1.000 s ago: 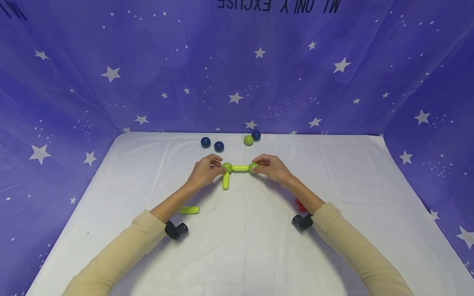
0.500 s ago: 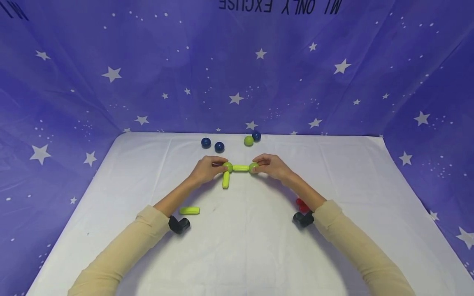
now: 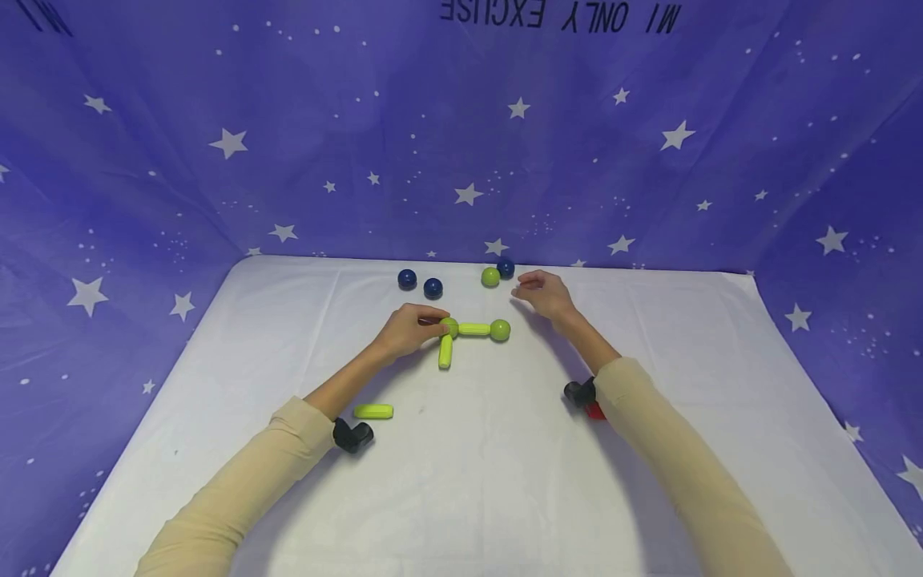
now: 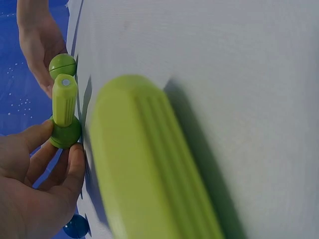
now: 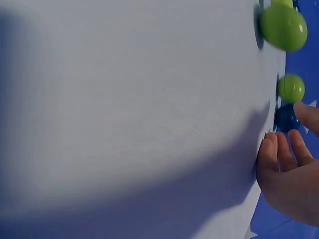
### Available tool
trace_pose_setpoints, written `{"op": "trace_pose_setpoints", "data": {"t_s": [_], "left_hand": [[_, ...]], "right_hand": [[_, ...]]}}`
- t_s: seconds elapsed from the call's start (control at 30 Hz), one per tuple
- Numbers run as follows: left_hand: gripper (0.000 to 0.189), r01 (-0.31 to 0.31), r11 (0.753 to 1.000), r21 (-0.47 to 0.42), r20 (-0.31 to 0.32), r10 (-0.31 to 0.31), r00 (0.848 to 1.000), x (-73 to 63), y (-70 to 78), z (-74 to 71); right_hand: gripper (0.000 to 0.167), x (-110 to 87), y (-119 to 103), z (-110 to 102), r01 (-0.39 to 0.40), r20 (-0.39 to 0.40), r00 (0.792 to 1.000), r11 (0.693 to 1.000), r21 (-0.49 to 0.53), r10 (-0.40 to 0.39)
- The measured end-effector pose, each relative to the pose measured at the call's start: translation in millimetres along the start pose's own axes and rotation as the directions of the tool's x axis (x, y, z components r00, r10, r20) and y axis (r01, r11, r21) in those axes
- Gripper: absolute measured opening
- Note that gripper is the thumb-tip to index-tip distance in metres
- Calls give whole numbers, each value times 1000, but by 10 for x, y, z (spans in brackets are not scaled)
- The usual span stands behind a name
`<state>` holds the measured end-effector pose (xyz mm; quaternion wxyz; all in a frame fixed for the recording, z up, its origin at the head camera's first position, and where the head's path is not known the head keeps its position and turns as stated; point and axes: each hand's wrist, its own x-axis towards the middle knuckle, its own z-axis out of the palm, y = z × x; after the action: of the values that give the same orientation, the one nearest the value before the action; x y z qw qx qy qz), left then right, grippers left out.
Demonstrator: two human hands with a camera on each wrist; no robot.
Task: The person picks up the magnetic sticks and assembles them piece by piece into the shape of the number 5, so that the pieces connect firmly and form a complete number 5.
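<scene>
My left hand (image 3: pixel 413 330) pinches a green ball (image 4: pixel 66 134) between thumb and fingers. Two yellow-green ribbed rods join that ball: one rod (image 3: pixel 445 353) points toward me, the other rod (image 3: pixel 473 329) runs right to a second green ball (image 3: pixel 500 330). In the left wrist view, the near rod's end shows a small silvery disc. My right hand (image 3: pixel 546 296) holds nothing; its fingers are apart, a little right of a loose green ball (image 3: pixel 490 277) and a dark blue ball (image 3: pixel 506 268) at the back.
Two more dark blue balls, a left one (image 3: pixel 407 279) and a right one (image 3: pixel 433 288), lie at the back. A loose yellow-green rod (image 3: pixel 373 411) lies near my left wrist. Red pieces (image 3: pixel 595 411) are mostly hidden under my right forearm. A starry blue curtain (image 3: pixel 346 144) borders the white table (image 3: pixel 476 481).
My right hand has let go of the right-hand green ball and moved back and slightly right, near the loose balls. My left hand keeps its grip on the joined piece.
</scene>
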<state>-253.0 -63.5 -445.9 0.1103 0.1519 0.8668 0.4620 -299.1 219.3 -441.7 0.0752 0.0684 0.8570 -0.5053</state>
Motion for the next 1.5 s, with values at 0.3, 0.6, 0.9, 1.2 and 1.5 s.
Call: {"op": "trace_pose_setpoints", "data": {"t_s": [0.3,0.6,0.9,1.2,1.5], "left_hand": [[34,6,1000,14,9,-6,1000,-17,14,-18],[33,1,1000,18,4,-1,1000,-19,35,-20],[34,0,1000,28,8,-1,1000,-12,52,-21],[34,10,999,40,6,-10,1000,12,68,-18],[34,23,999,33,5,-23,1000,-17,94,-37]], "right_hand": [[44,184,-53,41,17,-65,998,999,40,-14],[47,276,-140,125,50,-106,993,998,-25,-52],[45,359,-173,136,29,-128,991,997,-77,-39],[41,354,-181,110,13,-138,990,997,-72,-23],[43,283,-136,67,5,-106,994,1000,27,-2]]}}
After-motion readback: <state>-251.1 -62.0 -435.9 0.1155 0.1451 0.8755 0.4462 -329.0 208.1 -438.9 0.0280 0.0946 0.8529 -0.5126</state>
